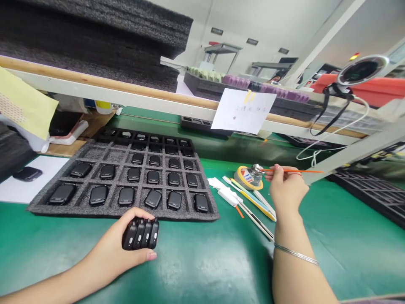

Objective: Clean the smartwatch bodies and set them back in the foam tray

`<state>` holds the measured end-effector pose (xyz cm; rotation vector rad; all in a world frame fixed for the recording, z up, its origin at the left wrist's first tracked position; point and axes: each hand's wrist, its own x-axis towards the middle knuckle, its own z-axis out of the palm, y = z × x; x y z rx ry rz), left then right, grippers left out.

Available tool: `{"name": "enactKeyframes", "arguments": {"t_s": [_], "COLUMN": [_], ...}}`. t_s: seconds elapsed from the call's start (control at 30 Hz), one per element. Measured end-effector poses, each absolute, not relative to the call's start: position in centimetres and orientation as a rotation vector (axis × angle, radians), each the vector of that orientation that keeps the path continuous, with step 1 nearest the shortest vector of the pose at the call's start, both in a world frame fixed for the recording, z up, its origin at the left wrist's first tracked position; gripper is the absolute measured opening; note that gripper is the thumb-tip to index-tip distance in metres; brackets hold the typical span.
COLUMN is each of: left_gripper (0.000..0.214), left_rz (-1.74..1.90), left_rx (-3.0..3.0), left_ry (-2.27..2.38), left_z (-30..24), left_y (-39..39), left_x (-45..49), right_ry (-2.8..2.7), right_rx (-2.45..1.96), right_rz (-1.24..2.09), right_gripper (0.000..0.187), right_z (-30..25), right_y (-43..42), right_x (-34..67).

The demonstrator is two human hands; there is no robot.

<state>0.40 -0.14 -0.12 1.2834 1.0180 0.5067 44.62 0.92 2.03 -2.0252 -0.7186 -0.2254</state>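
Observation:
Between the thumb and fingers of my left hand (126, 245) a row of several small black devices (145, 234) is gripped, their edges with little silver buttons facing up. They look like watch cases. My right hand (286, 188) pinches a thin orange stick (305, 171), its tip at the metal top of a small dispenser bottle (257, 169) on a yellow-rimmed base. In front of my left hand lies a grey foam tray (123, 216) with black devices (153, 198) in most of its compartments; two compartments in its second row from the back show bare foam.
Brushes and pen-like tools (253, 196) and a white crumpled piece (226, 192) lie left of my right arm. A shelf edge (152, 95) with a hanging paper note (243, 110) crosses above the table. More foam trays (373, 196) sit at right. A device (28, 173) rests on white paper.

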Motion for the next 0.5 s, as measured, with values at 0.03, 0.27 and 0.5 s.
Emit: {"name": "enactKeyframes", "arguments": {"t_s": [0.03,0.27,0.5], "left_gripper": [0.053,0.055,0.057], "left_rz": [0.498,0.514,0.574], "left_rx": [1.289,1.258,1.278], "left_ry": [1.016,0.946,0.961], "left_z": [-0.2,-0.1,0.4], "left_y": [-0.1,-0.1,-0.2], "left_x": [0.4,0.9,1.2], "right_ry": [-0.728,-0.910,-1.771], "right_rx": [-2.012,-1.616,-1.163], "right_rz": [-0.237,-0.134,0.454], "right_gripper": [0.021,0.029,0.017], "right_z": [2.3,3.7,1.7], "right_y": [0.8,1.1,-2.9], "right_x": [44.5,36.1,23.2]}}
